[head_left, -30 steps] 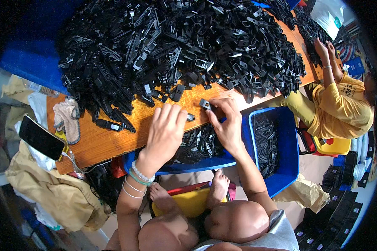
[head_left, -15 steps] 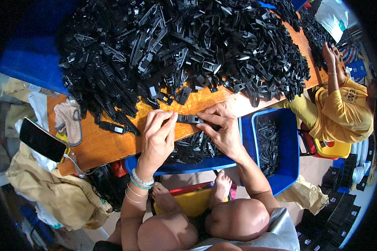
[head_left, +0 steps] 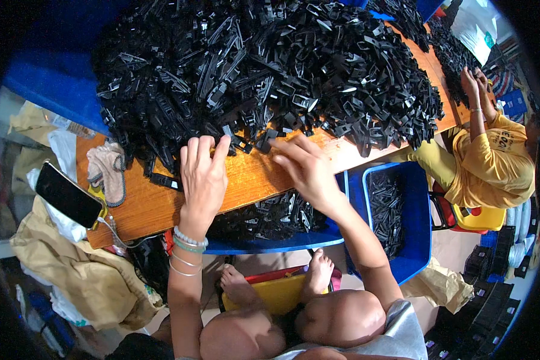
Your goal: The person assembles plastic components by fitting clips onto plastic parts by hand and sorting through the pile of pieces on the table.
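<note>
My left hand reaches to the near edge of a large heap of black plastic clip-like parts. Its fingers are stretched forward, with the tips against the heap. To the right, my right hand hovers over the wooden table, thumb and index finger apart and nothing visible between them. Close to its index fingertip lies a flat black part. Another black piece rests on the wood left of my left hand.
Below the table edge are a blue bin and another blue bin, both holding black parts. A phone with a cable and a beige cloth lie left. A co-worker in yellow sits right.
The black buckle-like part held between both hands is no longer in them. My hands have moved apart, the left one forward to the heap, and the right hand's fingers have opened.
</note>
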Available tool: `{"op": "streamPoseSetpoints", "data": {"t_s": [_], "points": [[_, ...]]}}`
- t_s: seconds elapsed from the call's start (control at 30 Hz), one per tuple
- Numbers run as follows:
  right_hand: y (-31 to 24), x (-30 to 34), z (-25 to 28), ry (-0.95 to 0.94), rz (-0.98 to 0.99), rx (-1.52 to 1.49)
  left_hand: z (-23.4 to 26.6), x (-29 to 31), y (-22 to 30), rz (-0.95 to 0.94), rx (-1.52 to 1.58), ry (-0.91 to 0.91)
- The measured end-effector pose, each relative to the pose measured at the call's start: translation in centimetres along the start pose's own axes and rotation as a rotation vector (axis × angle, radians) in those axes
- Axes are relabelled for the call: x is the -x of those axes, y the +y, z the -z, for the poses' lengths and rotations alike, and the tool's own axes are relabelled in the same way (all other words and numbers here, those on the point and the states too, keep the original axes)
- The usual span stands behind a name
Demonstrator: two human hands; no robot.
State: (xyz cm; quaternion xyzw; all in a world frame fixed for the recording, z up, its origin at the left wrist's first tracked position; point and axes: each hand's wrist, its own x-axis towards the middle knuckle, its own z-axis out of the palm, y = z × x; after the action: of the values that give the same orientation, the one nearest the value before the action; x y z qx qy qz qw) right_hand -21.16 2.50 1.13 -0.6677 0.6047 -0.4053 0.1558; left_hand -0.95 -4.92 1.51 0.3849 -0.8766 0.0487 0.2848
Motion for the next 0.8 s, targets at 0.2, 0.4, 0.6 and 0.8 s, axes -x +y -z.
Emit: {"op": "streamPoseSetpoints", "data": {"t_s": [0.2,0.4,0.6,0.8], "points": [[-0.1,-1.4,-3.8,0.093,0.071,0.404,-0.1,0.4,-1.1,-0.176,-0.051,-0.039],[-0.2,1.0,-1.9,0.106,-0.019,0.223,0.3,2.8,0.6,-0.259,0.030,-0.059],[0.6,2.0,-0.8,0.131,-0.075,0.239,2.0,3.7,1.6,-0.133,0.114,0.071],[-1.2,3.6,-0.4,0.022,-0.141,-0.264,1.7,4.3,3.2,-0.153,0.209,-0.169]]}}
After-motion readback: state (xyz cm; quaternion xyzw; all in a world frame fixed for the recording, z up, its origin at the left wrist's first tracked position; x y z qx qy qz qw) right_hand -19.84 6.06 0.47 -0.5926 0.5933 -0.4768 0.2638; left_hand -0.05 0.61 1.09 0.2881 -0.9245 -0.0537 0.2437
